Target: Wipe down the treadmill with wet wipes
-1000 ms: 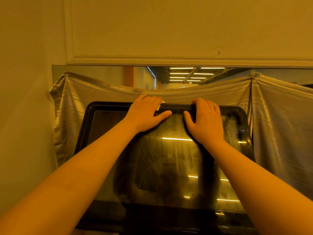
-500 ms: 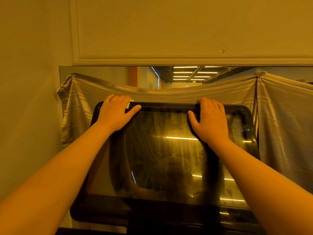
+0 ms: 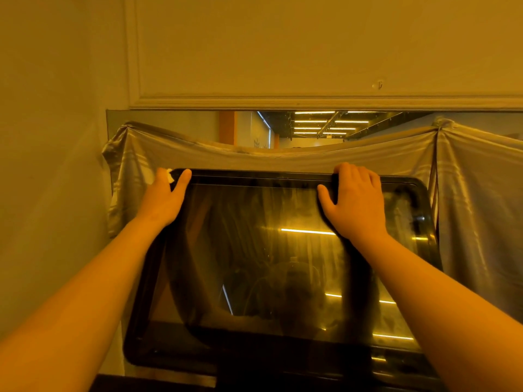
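- wall [image 3: 283, 46]: matte, plain, moulded trim; above the treadmill screen [image 3: 268, 264].
- treadmill screen: glossy black glass, rounded rectangle, streaky haze.
- cloth [image 3: 481, 207]: grey satin, creased, draped behind the screen's top.
- right hand [image 3: 356, 202]: fingers curled over the screen's top edge, thumb flat on glass.
- left hand [image 3: 164, 199]: wrapped round the screen's top-left corner, pinching the wet wipe [image 3: 169, 175].
- wet wipe: small, white, crumpled, at that corner.

My left hand [image 3: 162, 198] presses a wipe [image 3: 169, 175] on the screen's [image 3: 283, 264] upper-left corner; my right hand [image 3: 355, 205] grips its top edge.
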Demonstrator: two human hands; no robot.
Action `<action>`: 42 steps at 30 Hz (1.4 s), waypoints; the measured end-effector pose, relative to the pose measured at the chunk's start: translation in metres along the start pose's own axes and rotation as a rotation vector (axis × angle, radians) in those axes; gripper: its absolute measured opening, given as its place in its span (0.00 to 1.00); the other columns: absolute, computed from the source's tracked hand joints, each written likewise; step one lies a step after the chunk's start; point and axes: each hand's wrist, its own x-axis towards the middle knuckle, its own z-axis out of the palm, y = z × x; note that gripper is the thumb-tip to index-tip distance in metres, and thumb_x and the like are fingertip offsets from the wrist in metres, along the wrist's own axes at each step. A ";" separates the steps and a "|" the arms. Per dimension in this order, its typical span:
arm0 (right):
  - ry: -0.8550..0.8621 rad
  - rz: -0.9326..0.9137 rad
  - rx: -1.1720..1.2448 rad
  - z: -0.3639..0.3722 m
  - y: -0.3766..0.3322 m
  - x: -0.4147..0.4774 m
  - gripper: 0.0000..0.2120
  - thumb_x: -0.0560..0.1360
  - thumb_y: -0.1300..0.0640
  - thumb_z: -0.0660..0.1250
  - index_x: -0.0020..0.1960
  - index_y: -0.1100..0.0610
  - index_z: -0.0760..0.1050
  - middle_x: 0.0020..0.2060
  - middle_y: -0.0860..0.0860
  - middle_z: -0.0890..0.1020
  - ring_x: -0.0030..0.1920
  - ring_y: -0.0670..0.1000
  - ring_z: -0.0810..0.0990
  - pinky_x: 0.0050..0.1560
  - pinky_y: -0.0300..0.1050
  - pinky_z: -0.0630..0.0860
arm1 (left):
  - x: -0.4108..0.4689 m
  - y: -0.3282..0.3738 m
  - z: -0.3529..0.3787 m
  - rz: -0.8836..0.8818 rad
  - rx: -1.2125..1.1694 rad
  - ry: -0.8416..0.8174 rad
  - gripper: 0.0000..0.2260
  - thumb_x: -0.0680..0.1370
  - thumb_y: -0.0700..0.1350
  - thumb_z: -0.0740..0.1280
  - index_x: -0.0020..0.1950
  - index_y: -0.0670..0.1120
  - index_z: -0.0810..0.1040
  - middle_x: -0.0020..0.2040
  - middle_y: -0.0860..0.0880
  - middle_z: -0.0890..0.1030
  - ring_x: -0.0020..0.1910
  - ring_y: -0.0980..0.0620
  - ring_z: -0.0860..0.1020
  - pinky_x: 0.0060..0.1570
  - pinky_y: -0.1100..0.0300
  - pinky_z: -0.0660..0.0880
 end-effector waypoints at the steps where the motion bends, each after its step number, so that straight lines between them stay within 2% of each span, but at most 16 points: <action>1: 0.001 0.001 -0.011 0.001 -0.001 0.000 0.17 0.78 0.44 0.61 0.55 0.59 0.72 0.47 0.54 0.77 0.52 0.55 0.75 0.61 0.51 0.66 | -0.006 -0.004 0.002 -0.031 -0.021 -0.001 0.26 0.81 0.62 0.53 0.65 0.41 0.66 0.37 0.46 0.71 0.34 0.50 0.70 0.31 0.55 0.66; 5: 0.009 0.002 -0.013 0.001 -0.001 0.000 0.17 0.78 0.45 0.61 0.55 0.59 0.72 0.48 0.55 0.77 0.52 0.56 0.75 0.61 0.51 0.65 | -0.029 -0.015 0.006 -0.056 -0.048 0.023 0.29 0.80 0.62 0.54 0.70 0.40 0.62 0.39 0.50 0.71 0.36 0.54 0.71 0.33 0.59 0.66; 11: 0.011 -0.001 -0.020 0.001 -0.001 0.000 0.17 0.78 0.45 0.61 0.55 0.59 0.72 0.47 0.56 0.77 0.52 0.56 0.75 0.61 0.51 0.66 | -0.069 -0.037 0.001 -0.025 0.011 -0.011 0.39 0.71 0.68 0.54 0.68 0.39 0.64 0.40 0.47 0.74 0.35 0.50 0.74 0.32 0.57 0.69; 15: 0.021 -0.004 -0.016 0.002 -0.001 0.001 0.18 0.78 0.45 0.61 0.55 0.59 0.72 0.48 0.55 0.77 0.52 0.56 0.75 0.61 0.51 0.66 | -0.035 -0.009 -0.007 -0.015 -0.005 -0.040 0.38 0.76 0.66 0.56 0.72 0.35 0.61 0.55 0.40 0.77 0.47 0.47 0.76 0.44 0.56 0.71; 18: 0.021 -0.006 -0.020 0.003 0.002 0.001 0.18 0.78 0.45 0.61 0.55 0.59 0.72 0.47 0.55 0.77 0.52 0.56 0.75 0.61 0.51 0.66 | -0.016 0.013 -0.005 -0.009 -0.086 -0.007 0.35 0.79 0.62 0.58 0.73 0.36 0.59 0.45 0.51 0.72 0.40 0.55 0.71 0.38 0.60 0.68; 19: 0.022 -0.011 -0.017 0.004 0.002 0.001 0.18 0.78 0.45 0.61 0.54 0.59 0.72 0.47 0.55 0.77 0.51 0.56 0.75 0.61 0.51 0.66 | -0.016 0.011 -0.004 -0.010 -0.096 0.001 0.35 0.79 0.62 0.58 0.74 0.37 0.58 0.47 0.51 0.73 0.43 0.54 0.72 0.40 0.60 0.68; 21: 0.031 -0.023 -0.012 0.004 0.003 0.001 0.17 0.78 0.45 0.61 0.54 0.59 0.72 0.47 0.55 0.77 0.51 0.56 0.75 0.60 0.52 0.66 | -0.025 0.000 -0.001 -0.028 -0.081 -0.006 0.36 0.78 0.63 0.59 0.75 0.38 0.57 0.61 0.45 0.74 0.56 0.46 0.74 0.50 0.56 0.68; 22: 0.037 -0.028 -0.015 0.004 0.003 0.001 0.17 0.78 0.45 0.60 0.54 0.60 0.72 0.47 0.56 0.77 0.51 0.57 0.75 0.60 0.52 0.66 | -0.031 -0.006 -0.001 -0.041 -0.065 -0.013 0.37 0.77 0.64 0.60 0.75 0.39 0.57 0.66 0.42 0.72 0.60 0.43 0.74 0.52 0.54 0.68; 23: 0.042 -0.030 -0.022 0.005 0.003 0.000 0.18 0.78 0.45 0.60 0.54 0.60 0.72 0.47 0.56 0.77 0.51 0.57 0.75 0.61 0.53 0.66 | -0.037 -0.011 -0.001 -0.050 -0.057 -0.018 0.38 0.76 0.64 0.60 0.75 0.39 0.58 0.67 0.40 0.72 0.60 0.42 0.74 0.52 0.53 0.69; 24: 0.043 -0.030 -0.030 0.005 0.003 0.000 0.18 0.78 0.45 0.60 0.55 0.60 0.72 0.47 0.56 0.77 0.51 0.57 0.75 0.61 0.53 0.66 | -0.044 -0.015 0.000 -0.057 -0.058 -0.016 0.38 0.75 0.65 0.61 0.74 0.39 0.59 0.64 0.41 0.73 0.57 0.43 0.74 0.51 0.53 0.69; 26: 0.042 -0.026 -0.034 0.005 0.002 0.000 0.18 0.78 0.45 0.60 0.55 0.60 0.72 0.47 0.57 0.77 0.52 0.58 0.75 0.61 0.53 0.66 | -0.057 -0.020 0.002 -0.057 -0.059 -0.003 0.38 0.74 0.65 0.62 0.72 0.39 0.60 0.51 0.47 0.74 0.48 0.48 0.73 0.46 0.55 0.69; 28: 0.043 -0.021 -0.033 0.004 0.001 0.000 0.18 0.79 0.45 0.60 0.55 0.61 0.72 0.48 0.57 0.77 0.52 0.58 0.75 0.62 0.54 0.66 | -0.071 -0.025 0.003 -0.053 -0.034 0.013 0.35 0.75 0.63 0.64 0.70 0.38 0.62 0.42 0.53 0.68 0.42 0.51 0.70 0.37 0.58 0.67; 34: 0.029 -0.015 -0.036 0.001 -0.001 -0.002 0.19 0.79 0.45 0.59 0.56 0.60 0.71 0.49 0.57 0.77 0.54 0.57 0.74 0.63 0.52 0.65 | -0.117 -0.047 0.003 -0.099 -0.016 -0.024 0.40 0.68 0.67 0.62 0.69 0.39 0.62 0.40 0.51 0.71 0.35 0.53 0.72 0.32 0.60 0.67; 37: 0.026 -0.018 -0.040 0.001 -0.001 -0.002 0.19 0.79 0.45 0.58 0.57 0.61 0.71 0.50 0.57 0.77 0.55 0.58 0.74 0.63 0.53 0.65 | -0.140 -0.057 0.002 -0.123 -0.023 -0.038 0.39 0.70 0.64 0.64 0.71 0.39 0.61 0.44 0.51 0.72 0.37 0.54 0.71 0.34 0.59 0.67; 39: 0.026 -0.020 -0.038 0.001 -0.001 -0.002 0.19 0.79 0.45 0.58 0.57 0.61 0.71 0.50 0.58 0.77 0.55 0.59 0.74 0.64 0.54 0.65 | -0.155 -0.065 0.002 -0.159 -0.041 -0.060 0.41 0.67 0.66 0.63 0.69 0.39 0.62 0.49 0.48 0.74 0.42 0.51 0.73 0.38 0.57 0.69; 42: 0.030 -0.023 -0.044 0.002 -0.001 -0.002 0.19 0.79 0.45 0.58 0.57 0.61 0.71 0.50 0.59 0.77 0.55 0.60 0.74 0.63 0.54 0.65 | -0.175 -0.078 0.004 -0.193 -0.054 -0.071 0.41 0.65 0.68 0.62 0.67 0.40 0.63 0.50 0.47 0.76 0.41 0.51 0.74 0.35 0.58 0.70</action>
